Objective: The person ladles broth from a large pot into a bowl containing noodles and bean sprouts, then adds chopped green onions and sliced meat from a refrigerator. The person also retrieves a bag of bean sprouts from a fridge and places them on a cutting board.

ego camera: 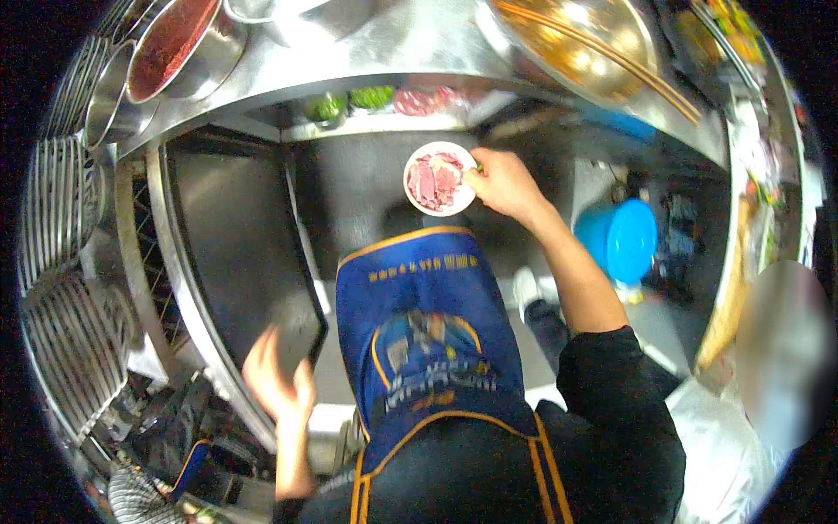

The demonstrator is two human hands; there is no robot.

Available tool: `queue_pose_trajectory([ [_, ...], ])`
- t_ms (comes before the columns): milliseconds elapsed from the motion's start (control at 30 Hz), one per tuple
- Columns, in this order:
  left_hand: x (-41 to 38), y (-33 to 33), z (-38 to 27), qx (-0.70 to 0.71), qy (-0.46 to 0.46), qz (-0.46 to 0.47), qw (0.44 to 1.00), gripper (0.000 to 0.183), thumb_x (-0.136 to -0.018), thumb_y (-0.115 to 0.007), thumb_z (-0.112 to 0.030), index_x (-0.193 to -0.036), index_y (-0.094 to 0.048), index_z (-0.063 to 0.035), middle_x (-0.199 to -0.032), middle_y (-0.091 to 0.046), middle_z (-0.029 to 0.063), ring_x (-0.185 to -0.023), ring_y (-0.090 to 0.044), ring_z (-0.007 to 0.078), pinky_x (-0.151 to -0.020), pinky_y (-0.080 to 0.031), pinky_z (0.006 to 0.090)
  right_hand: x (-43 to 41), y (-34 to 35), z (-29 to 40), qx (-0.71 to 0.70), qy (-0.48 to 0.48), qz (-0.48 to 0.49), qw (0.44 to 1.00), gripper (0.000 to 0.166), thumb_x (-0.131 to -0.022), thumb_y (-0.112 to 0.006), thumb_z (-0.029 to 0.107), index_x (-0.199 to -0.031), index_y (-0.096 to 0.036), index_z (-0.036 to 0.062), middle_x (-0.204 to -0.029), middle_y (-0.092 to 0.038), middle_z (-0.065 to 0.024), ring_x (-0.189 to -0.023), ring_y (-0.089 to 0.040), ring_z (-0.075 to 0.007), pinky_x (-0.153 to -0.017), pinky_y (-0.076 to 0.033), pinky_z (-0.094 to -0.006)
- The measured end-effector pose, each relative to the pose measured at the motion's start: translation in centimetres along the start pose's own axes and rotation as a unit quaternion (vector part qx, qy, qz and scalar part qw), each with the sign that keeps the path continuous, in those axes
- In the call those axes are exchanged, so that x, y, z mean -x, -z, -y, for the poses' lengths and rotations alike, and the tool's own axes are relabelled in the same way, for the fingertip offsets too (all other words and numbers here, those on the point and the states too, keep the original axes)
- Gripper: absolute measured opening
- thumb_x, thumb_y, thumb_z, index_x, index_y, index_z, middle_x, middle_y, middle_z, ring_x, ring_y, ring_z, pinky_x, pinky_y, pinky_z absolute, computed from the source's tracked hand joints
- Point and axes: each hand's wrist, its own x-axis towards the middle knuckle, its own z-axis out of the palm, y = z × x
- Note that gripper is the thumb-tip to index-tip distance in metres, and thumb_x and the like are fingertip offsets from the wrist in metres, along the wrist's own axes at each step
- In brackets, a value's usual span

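Note:
My right hand (507,183) grips the rim of a small white bowl (466,198), with thumb and fingers at its right side. Slices of raw pink meat (433,180) lie in the bowl. It is held over the dark steel interior of an under-counter cabinet (347,170). My left hand (281,380) is blurred, with its fingers apart and nothing visible in it. It is near the lower edge of a dark metal door panel (236,242) that stands swung out on the left. A blue apron (425,327) with orange trim covers my front.
Green vegetables (372,97) and wrapped meat (419,102) sit inside the cabinet. On the steel counter (393,52) above are a pot of red powder (173,49) and a broad metal bowl (576,46) with chopsticks (602,49). A blue bucket (632,239) stands right; metal grates (55,209) line the left.

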Motion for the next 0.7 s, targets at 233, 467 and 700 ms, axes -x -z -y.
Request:
queue_pose_trajectory([
  [233,-7.9,1.6,-20.1,0.726,0.084,0.362,0.579,0.063,-0.106,-0.038,-0.042,-0.155,-0.020,-0.0065,-0.151,-0.035,0.0140,-0.135,-0.043,0.0246,-0.108,-0.040,0.0375,21.0,12.5,11.8,-0.044,0.016,-0.005,0.999,0.033,-0.081,-0.064,0.022,-0.105,-0.068,-0.0005,-0.088,-0.068,-0.0241,-0.078,-0.069,-0.0355,-0.070,-0.053,-0.0393],
  [467,-7.4,12.0,-30.6,0.663,0.020,0.452,0.596,0.053,-0.107,-0.035,-0.039,-0.145,-0.035,-0.0029,-0.138,-0.049,0.0117,-0.129,-0.047,0.0196,-0.109,-0.038,0.0336,35.4,24.4,19.5,0.038,0.015,-0.204,0.978,0.033,-0.078,-0.075,0.026,-0.105,-0.065,0.0092,-0.084,-0.061,-0.0072,-0.075,-0.063,-0.0235,-0.064,-0.049,-0.0352],
  [700,-6.2,10.2,-42.9,0.610,-0.091,0.467,0.634,0.052,-0.107,-0.033,-0.042,-0.145,-0.037,-0.0071,-0.137,-0.050,0.0099,-0.125,-0.049,0.0179,-0.106,-0.040,0.0323,38.7,29.7,11.4,0.133,0.058,-0.246,0.958,0.036,-0.076,-0.076,0.030,-0.104,-0.066,0.0102,-0.083,-0.061,-0.0083,-0.081,-0.063,-0.0281,-0.068,-0.051,-0.0396],
])
